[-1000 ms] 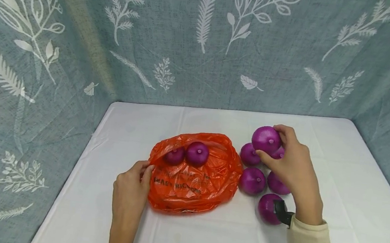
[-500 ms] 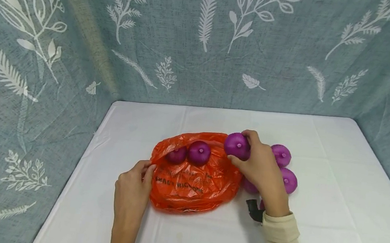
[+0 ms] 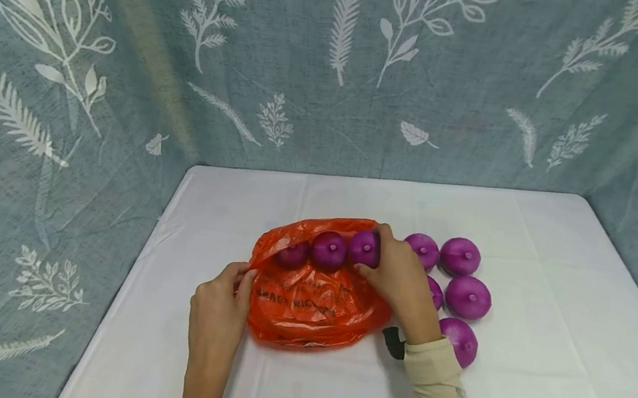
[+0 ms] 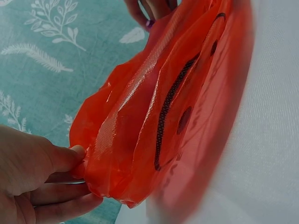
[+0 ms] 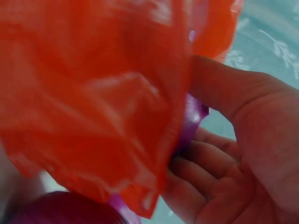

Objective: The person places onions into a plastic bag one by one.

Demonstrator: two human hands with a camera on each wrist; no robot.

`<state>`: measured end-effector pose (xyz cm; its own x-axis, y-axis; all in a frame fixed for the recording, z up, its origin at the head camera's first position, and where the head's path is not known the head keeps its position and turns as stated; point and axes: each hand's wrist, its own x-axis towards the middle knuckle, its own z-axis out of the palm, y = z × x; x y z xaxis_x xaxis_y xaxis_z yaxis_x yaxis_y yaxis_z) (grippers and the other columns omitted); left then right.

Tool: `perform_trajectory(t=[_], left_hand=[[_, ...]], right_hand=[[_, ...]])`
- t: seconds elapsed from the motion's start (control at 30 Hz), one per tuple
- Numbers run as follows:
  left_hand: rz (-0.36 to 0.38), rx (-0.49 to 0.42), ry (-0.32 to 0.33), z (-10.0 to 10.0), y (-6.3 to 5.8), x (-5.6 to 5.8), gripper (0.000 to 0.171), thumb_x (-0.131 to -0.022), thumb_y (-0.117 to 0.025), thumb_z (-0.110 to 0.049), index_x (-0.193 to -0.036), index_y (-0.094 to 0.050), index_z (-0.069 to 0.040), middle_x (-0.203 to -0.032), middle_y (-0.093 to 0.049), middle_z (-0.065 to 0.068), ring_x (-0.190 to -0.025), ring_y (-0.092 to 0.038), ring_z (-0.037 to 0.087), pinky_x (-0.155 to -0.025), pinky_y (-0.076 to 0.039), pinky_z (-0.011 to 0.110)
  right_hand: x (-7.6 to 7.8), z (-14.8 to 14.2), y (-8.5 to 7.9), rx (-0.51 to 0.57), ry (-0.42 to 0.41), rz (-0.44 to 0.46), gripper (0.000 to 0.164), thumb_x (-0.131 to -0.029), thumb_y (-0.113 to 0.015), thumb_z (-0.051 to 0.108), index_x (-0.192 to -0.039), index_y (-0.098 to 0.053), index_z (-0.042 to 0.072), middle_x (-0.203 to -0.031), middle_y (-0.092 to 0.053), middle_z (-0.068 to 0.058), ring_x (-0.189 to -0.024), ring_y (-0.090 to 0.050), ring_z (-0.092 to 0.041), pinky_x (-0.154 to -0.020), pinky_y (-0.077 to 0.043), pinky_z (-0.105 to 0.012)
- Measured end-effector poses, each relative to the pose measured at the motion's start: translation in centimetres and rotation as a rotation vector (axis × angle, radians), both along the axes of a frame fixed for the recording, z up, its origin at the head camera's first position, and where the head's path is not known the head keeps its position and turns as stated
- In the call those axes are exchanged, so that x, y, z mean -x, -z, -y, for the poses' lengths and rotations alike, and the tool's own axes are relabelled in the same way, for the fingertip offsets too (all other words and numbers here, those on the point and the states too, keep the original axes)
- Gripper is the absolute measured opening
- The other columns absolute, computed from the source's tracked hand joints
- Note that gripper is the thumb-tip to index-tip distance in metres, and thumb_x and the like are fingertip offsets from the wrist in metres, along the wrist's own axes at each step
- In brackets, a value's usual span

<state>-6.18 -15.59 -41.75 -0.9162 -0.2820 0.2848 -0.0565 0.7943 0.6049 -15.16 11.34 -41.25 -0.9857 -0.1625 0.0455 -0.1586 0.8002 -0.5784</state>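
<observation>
An orange-red plastic bag [image 3: 299, 321] with dark print lies with its mouth spread. Two purple onions sit inside it; the nearer to the middle is fully visible [image 3: 329, 251], while the left one [image 3: 293, 255] is partly behind the rim. My left hand [image 3: 220, 306] pinches the bag's left edge between thumb and fingers, also plain in the left wrist view. With my right hand [image 3: 401, 280] I grip another purple onion [image 3: 363, 249] inside the mouth, beside the middle onion. In the right wrist view the bag wall hides most of that held onion [image 5: 191, 116].
Several more purple onions [image 3: 468, 297] are grouped on the white-covered table [image 3: 543, 303], right of the bag; my right hand and forearm partly cover some. A blue-green leaf-patterned curtain [image 3: 363, 125] rises behind and along both sides of the table.
My right hand has carried its onion leftward and down from above the group on the right into the bag's mouth. My left hand keeps its pinch on the bag's edge.
</observation>
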Motion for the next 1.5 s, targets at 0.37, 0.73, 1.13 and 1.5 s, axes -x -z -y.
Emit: perform_trajectory(t=[0.37, 0.73, 1.13, 1.5], left_hand=[[0.007, 0.001, 0.004, -0.3, -0.1, 0.1, 0.025, -0.101, -0.074, -0.015, -0.119, -0.076, 0.002, -0.1, -0.08, 0.019, -0.085, -0.078, 0.035, -0.077, -0.065, 0.051], [0.011, 0.001, -0.003, -0.5, 0.0, 0.0, 0.025, -0.1, -0.075, -0.015, -0.12, -0.076, 0.001, -0.1, -0.08, 0.018, -0.084, -0.077, 0.034, -0.077, -0.066, 0.049], [0.009, 0.006, -0.005, -0.4, 0.0, 0.1, 0.025, -0.101, -0.074, -0.016, -0.119, -0.076, 0.001, -0.099, -0.08, 0.018, -0.084, -0.077, 0.035, -0.077, -0.065, 0.051], [0.001, 0.018, 0.0, -0.9, 0.0, 0.1, 0.024, -0.101, -0.074, -0.016, -0.118, -0.077, 0.001, -0.1, -0.08, 0.018, -0.086, -0.078, 0.036, -0.078, -0.065, 0.053]], right_hand=[[0.1, 0.5, 1.3, -0.008, 0.002, -0.022, 0.068, -0.09, -0.088, 0.023, -0.14, -0.049, -0.002, -0.106, -0.075, -0.025, -0.09, -0.075, -0.037, -0.081, -0.064, -0.05], [-0.3, 0.5, 1.6, -0.02, -0.015, -0.003, 0.073, -0.09, -0.087, 0.017, -0.145, -0.045, -0.006, -0.111, -0.074, -0.027, -0.1, -0.076, -0.039, -0.086, -0.064, -0.049], [-0.9, -1.5, -0.8, 0.001, 0.012, -0.015, 0.082, -0.094, -0.084, 0.027, -0.157, -0.04, 0.0, -0.087, -0.068, -0.015, -0.078, -0.069, -0.03, -0.069, -0.062, -0.042], [-1.8, -5.0, -4.3, 0.088, 0.054, -0.04, 0.075, -0.098, -0.078, 0.029, -0.16, -0.041, 0.008, -0.112, -0.074, -0.022, -0.099, -0.072, -0.039, -0.09, -0.061, -0.056]])
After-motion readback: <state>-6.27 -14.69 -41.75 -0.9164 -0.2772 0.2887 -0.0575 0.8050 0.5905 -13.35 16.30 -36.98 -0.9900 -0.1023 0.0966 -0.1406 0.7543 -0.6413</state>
